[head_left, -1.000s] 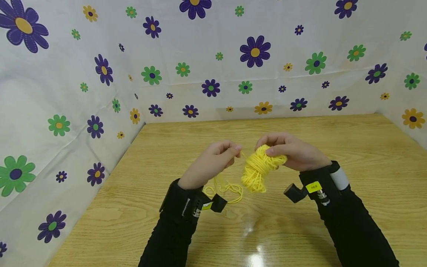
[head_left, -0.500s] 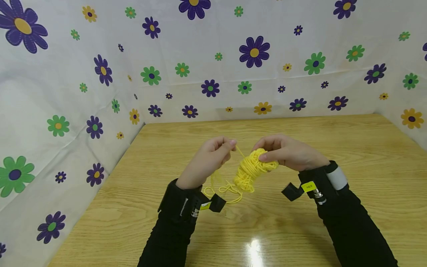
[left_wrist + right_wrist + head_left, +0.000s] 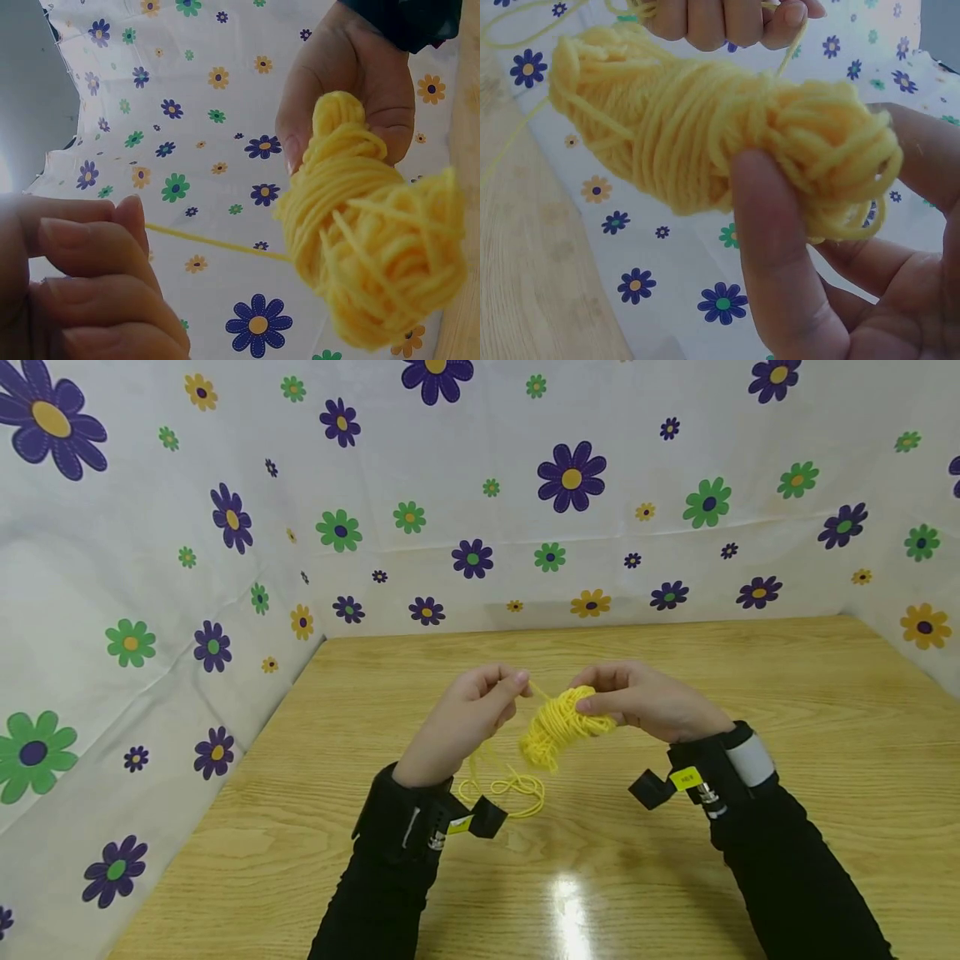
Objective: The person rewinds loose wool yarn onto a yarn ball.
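A bundle of yellow yarn, wound round its middle with loops at both ends, is held above the table by my right hand. The thumb presses one side near an end, with fingers behind it. To the left, my left hand pinches the yarn strand between thumb and forefinger. That strand runs taut across the short gap to the bundle. Below the left hand, more yarn hangs down to loose loops on the table.
The wooden table spreads under both hands. A white cloth with printed flowers hangs behind it and along the left side. Each wrist wears a black strap with a small camera.
The yarn bundle and right hand have shifted left toward the left hand, and the bundle has tilted, its lower end rising lately. The left hand has moved slightly left, still pinching the strand.
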Motion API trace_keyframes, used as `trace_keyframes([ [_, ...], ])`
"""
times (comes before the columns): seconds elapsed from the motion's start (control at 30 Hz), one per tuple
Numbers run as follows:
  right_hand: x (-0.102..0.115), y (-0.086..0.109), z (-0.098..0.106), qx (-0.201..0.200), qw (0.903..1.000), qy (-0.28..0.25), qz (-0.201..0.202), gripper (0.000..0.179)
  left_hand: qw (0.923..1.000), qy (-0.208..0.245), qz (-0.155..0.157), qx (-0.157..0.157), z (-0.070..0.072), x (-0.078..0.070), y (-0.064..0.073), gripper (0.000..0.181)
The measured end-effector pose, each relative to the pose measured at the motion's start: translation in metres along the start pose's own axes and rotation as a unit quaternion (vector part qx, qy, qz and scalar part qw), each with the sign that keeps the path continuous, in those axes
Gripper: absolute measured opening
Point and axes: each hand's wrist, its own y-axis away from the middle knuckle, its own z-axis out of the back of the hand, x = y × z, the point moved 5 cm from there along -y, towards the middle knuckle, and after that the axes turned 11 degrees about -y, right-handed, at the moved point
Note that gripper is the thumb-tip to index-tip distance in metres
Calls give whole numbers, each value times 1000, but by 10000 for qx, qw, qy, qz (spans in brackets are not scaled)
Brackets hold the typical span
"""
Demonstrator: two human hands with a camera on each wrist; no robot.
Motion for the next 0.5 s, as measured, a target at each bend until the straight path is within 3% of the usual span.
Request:
trace_keyframes([
  [0.33, -3, -3, 5, -703, 9975, 28, -80, 18, 10000, 73, 26, 33, 0, -1, 2, 28],
  [0.5, -1, -3, 7, -1019, 9947, -98, 91, 16, 10000, 48, -55, 26, 0, -2, 4, 27],
])
